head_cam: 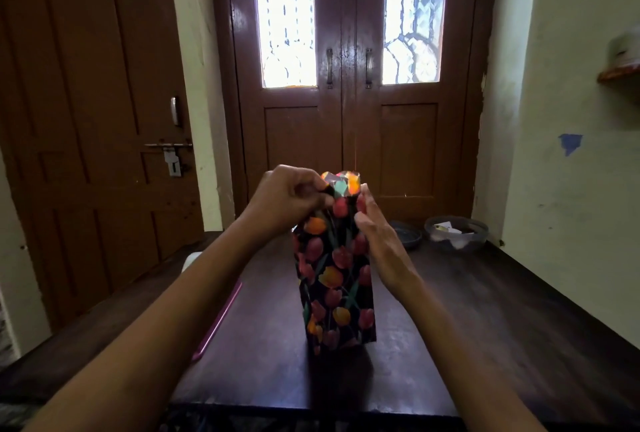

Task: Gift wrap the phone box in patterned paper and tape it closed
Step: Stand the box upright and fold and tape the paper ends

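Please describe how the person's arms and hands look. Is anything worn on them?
Both arms are bare as far as the frame shows; no sleeve is visible. The left hand and the right hand wear no gloves. I see no watch or bangle at either wrist, and no ring on the fingers that show.

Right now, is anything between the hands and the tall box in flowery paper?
Nothing visible. The left hand pinches the top fold of the black tulip-patterned wrapped box, and the right hand presses flat against its side.
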